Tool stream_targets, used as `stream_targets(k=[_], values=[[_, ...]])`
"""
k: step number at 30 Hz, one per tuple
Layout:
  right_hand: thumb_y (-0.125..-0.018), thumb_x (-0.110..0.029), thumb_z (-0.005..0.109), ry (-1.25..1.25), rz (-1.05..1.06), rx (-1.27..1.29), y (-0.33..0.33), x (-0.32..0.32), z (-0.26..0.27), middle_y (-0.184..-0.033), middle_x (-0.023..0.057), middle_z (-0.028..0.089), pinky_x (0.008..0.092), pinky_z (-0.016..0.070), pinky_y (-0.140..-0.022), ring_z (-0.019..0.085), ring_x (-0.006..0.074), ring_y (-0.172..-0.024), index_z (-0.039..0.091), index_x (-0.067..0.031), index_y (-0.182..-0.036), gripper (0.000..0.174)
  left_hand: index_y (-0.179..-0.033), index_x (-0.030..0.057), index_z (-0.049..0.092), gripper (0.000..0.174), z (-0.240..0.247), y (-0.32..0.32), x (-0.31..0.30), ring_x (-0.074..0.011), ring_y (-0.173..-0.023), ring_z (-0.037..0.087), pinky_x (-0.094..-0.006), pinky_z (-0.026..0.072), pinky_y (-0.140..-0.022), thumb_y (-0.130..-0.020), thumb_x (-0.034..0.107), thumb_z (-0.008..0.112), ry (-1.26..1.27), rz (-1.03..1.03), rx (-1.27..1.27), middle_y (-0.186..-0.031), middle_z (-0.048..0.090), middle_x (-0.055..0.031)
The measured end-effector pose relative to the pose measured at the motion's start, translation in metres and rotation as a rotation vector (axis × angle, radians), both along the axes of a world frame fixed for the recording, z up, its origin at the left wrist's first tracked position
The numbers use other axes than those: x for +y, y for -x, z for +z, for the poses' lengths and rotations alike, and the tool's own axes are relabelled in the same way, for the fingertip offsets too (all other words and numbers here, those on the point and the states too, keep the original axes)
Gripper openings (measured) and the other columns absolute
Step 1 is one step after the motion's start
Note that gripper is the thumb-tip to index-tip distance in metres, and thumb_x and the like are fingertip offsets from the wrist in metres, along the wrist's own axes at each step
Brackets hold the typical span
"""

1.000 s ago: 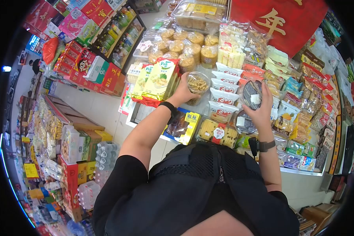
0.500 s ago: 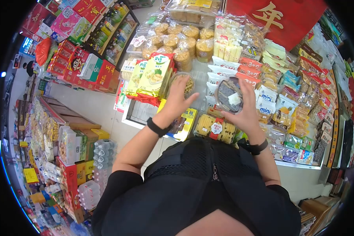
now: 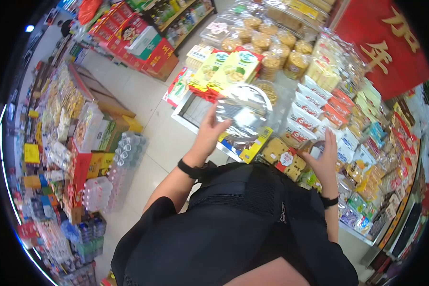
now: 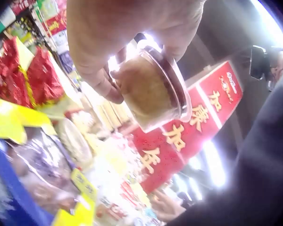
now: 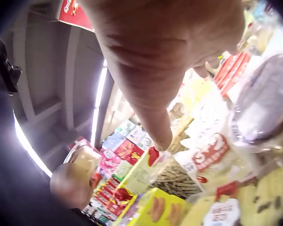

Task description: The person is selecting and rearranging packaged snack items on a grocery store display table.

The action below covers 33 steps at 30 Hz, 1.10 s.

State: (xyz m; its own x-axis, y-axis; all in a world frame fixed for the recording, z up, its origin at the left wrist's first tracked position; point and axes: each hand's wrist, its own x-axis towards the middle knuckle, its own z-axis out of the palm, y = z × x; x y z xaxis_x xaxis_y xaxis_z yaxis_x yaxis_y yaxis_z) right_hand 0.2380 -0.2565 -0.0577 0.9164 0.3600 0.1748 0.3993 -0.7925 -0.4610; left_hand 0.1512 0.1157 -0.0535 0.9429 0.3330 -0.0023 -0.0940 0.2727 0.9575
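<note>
My left hand (image 3: pixel 208 136) grips a round clear plastic tub (image 3: pixel 247 114) by its side, with glare on its lid. In the left wrist view the tub (image 4: pixel 148 94) is tilted, its contents pale brown, with fingers and thumb around it. My right hand (image 3: pixel 323 162) holds nothing, fingers and thumb spread apart. Close by its thumb is another round tub (image 3: pixel 315 149), partly hidden; in the right wrist view a round tub (image 5: pixel 264 101) lies to the right of the hand. A tub of twisted snacks (image 3: pixel 269 89) stands behind the held one.
Green-and-yellow snack packs (image 3: pixel 236 66) stand at the display's left corner, stacks of wrapped round biscuits (image 3: pixel 271 62) behind. White 3+2 packs (image 3: pixel 302 119) form a row in the middle. A yellow box (image 3: pixel 256 145) and a cake pack (image 3: pixel 283 157) line the front edge.
The round tub has passed from my right hand to my left, which has let go of the tub of twisted snacks. My right hand has drawn away, and the head view has turned left.
</note>
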Motion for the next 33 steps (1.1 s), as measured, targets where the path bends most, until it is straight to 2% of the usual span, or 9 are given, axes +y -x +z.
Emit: stream_targets(k=[5, 9, 13, 18, 22, 24, 28, 30, 33], values=[[-0.061, -0.03, 0.089, 0.179, -0.119, 0.142, 0.023, -0.023, -0.02, -0.152, 0.0268, 0.032, 0.0531, 0.0245, -0.114, 0.028, 0.0437, -0.141, 0.028, -0.0088, -0.153, 0.112, -0.142, 0.001, 0.04, 0.055, -0.041, 0.051, 0.081, -0.0148, -0.104, 0.06, -0.027, 0.0491, -0.087, -0.092, 0.01, 0.062, 0.045, 0.431, 0.167, -0.124, 0.059, -0.0094], [-0.06, -0.028, 0.089, 0.178, -0.113, 0.135, 0.02, -0.028, -0.035, -0.152, 0.0279, 0.03, 0.054, 0.0238, -0.115, 0.027, 0.0449, -0.142, 0.027, -0.0121, -0.154, 0.114, -0.134, 0.0017, 0.049, 0.044, -0.088, 0.049, 0.113, -0.0097, -0.087, 0.059, -0.0244, 0.0477, -0.075, -0.093, 0.012, 0.062, -0.186, 0.441, 0.279, -0.109, 0.063, -0.0047], [-0.059, -0.027, 0.089, 0.297, -0.175, 0.11, 0.014, -0.021, -0.031, -0.153, 0.0292, 0.028, 0.0532, 0.0251, -0.115, 0.025, 0.0476, -0.142, 0.026, -0.0136, -0.154, 0.115, -0.135, 0.0005, 0.052, 0.053, -0.139, 0.029, 0.132, -0.0186, -0.103, 0.062, -0.0299, 0.0497, -0.088, -0.088, 0.019, 0.069, -0.312, 0.319, 0.451, -0.122, 0.062, -0.0146], [-0.058, -0.027, 0.09, 0.186, -0.175, 0.144, 0.011, -0.026, -0.038, -0.152, 0.031, 0.028, 0.0541, 0.0277, -0.114, 0.026, 0.0494, -0.141, 0.027, -0.0148, -0.154, 0.116, -0.134, 0.0032, 0.054, 0.053, -0.156, 0.01, 0.148, -0.0288, -0.116, 0.062, -0.0348, 0.0473, -0.098, -0.082, 0.013, 0.061, -0.606, 0.272, 0.449, -0.125, 0.064, -0.0187], [-0.056, -0.027, 0.091, 0.155, -0.174, 0.114, 0.011, -0.03, -0.038, -0.151, 0.0302, 0.03, 0.054, 0.0284, -0.113, 0.029, 0.0484, -0.139, 0.028, -0.0149, -0.154, 0.116, -0.133, 0.0007, 0.054, 0.051, -0.16, 0.0, 0.165, -0.025, -0.112, 0.062, -0.0329, 0.048, -0.096, -0.084, 0.012, 0.061, -0.755, 0.158, 0.575, -0.119, 0.066, -0.016], [-0.057, -0.028, 0.09, 0.161, -0.178, 0.094, 0.012, -0.03, -0.037, -0.15, 0.0287, 0.033, 0.054, 0.029, -0.112, 0.033, 0.0464, -0.137, 0.03, -0.0148, -0.153, 0.114, -0.132, 0.0047, 0.056, 0.05, -0.157, 0.0, 0.166, -0.0374, -0.116, 0.06, -0.0427, 0.0473, -0.099, -0.084, 0.019, 0.061, -1.11, 0.276, 0.637, -0.123, 0.063, -0.023], [-0.06, -0.032, 0.087, 0.148, -0.192, 0.05, 0.015, -0.031, -0.036, -0.15, 0.0268, 0.034, 0.0532, 0.0288, -0.112, 0.034, 0.0438, -0.137, 0.03, -0.0152, -0.153, 0.111, -0.131, 0.0042, 0.057, 0.051, -0.169, 0.002, 0.171, -0.0374, -0.112, 0.061, -0.0437, 0.0477, -0.098, -0.084, 0.025, 0.064, -0.946, 0.279, 0.609, -0.119, 0.065, -0.0222], [-0.063, -0.036, 0.084, 0.125, -0.211, 0.01, 0.017, -0.031, -0.034, -0.151, 0.0255, 0.035, 0.0523, 0.0283, -0.111, 0.035, 0.0415, -0.138, 0.03, -0.0157, -0.154, 0.108, -0.137, 0.0045, 0.052, 0.064, -0.154, 0.002, 0.163, -0.037, -0.118, 0.058, -0.0456, 0.0464, -0.099, -0.082, 0.032, 0.07, -1.07, 0.112, 0.78, -0.128, 0.06, -0.0223], [-0.064, -0.036, 0.083, 0.062, -0.199, 0.004, 0.015, -0.033, -0.036, -0.151, 0.0249, 0.034, 0.0529, 0.0275, -0.111, 0.035, 0.0407, -0.138, 0.03, -0.0164, -0.154, 0.106, -0.145, 0.005, 0.042, 0.088, -0.119, 0.001, 0.126, -0.0352, -0.128, 0.051, -0.048, 0.0447, -0.101, -0.075, 0.045, 0.078, -1.229, 0.201, 0.843, -0.141, 0.05, -0.0222]])
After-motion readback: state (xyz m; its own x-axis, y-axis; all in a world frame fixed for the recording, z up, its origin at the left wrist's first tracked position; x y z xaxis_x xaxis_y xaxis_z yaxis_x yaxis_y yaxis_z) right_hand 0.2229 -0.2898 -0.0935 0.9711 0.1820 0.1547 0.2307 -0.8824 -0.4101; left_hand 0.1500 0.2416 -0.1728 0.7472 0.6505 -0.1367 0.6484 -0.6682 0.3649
